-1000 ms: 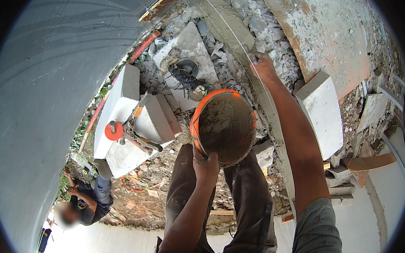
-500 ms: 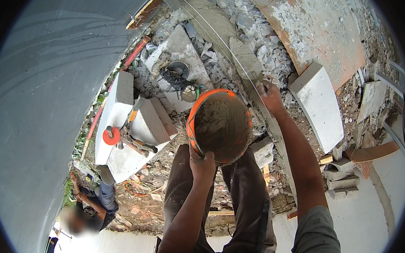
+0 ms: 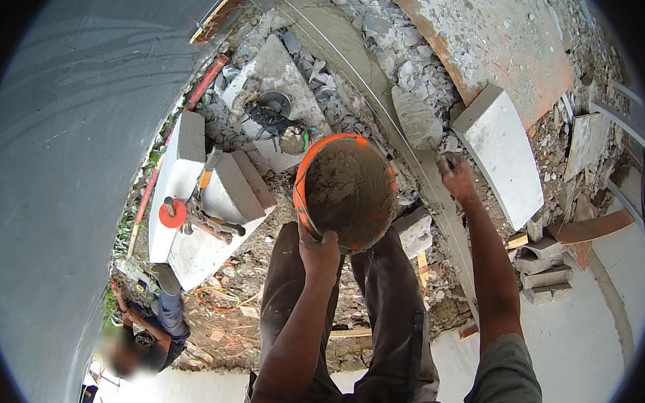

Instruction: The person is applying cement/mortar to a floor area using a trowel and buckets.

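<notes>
My left hand [image 3: 319, 251] is closed on the near rim of an orange bucket [image 3: 298, 175], thumb over the edge. Grey wet mortar [image 3: 347, 189] coats the inside of the bucket, which is held in front of my knees. To the right, my right hand [image 3: 457, 175] is closed on the handle end of a trowel [image 3: 417, 118], the handle mostly hidden in the fingers. Its mortar-smeared blade points away from me, beside a long strip of grey mortar [image 3: 364, 90]. A taut white string [image 3: 376, 105] runs above that strip.
White blocks [image 3: 506, 159] lie right of the strip, others [image 3: 174, 158] at left with hand tools and a red round-ended tool [image 3: 172, 212]. A black-and-grey container [image 3: 271, 116] sits on a slab. Rubble [image 3: 402, 44] surrounds the strip. Another person [image 3: 150, 327] crouches at lower left.
My right hand has drawn the trowel back toward me and to the right, away from the string. The left hand still grips the bucket, almost unmoved.
</notes>
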Available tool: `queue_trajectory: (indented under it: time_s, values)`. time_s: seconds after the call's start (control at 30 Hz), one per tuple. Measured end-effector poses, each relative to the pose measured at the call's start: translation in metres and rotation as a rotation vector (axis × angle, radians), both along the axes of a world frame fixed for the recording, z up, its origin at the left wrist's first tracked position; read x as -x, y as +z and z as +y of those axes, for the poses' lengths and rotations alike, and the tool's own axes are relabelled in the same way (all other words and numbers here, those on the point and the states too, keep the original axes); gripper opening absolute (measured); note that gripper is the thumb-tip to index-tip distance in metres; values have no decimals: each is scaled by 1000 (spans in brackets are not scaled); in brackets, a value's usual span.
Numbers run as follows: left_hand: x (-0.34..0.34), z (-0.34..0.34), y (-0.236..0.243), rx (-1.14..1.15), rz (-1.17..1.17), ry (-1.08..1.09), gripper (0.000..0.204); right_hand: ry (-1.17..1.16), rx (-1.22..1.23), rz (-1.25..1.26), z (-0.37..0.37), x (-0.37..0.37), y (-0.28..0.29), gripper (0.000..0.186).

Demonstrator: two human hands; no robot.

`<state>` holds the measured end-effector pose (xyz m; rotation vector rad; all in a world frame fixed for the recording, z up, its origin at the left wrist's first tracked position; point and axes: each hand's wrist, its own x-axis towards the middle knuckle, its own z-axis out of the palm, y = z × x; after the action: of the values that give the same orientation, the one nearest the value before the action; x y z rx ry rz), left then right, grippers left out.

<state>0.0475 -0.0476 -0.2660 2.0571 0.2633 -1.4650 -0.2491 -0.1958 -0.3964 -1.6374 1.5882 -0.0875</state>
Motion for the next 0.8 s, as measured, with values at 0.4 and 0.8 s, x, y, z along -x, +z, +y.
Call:
queue_trajectory:
  time_s: [0.4, 0.8]
  values:
    - [-12, -6, 22, -3, -202, -565, 71, 548, 105, 520, 75, -97, 180, 15]
    - [-1, 33, 18, 104, -292, -617, 65, 458, -397, -89, 140, -85, 82, 32]
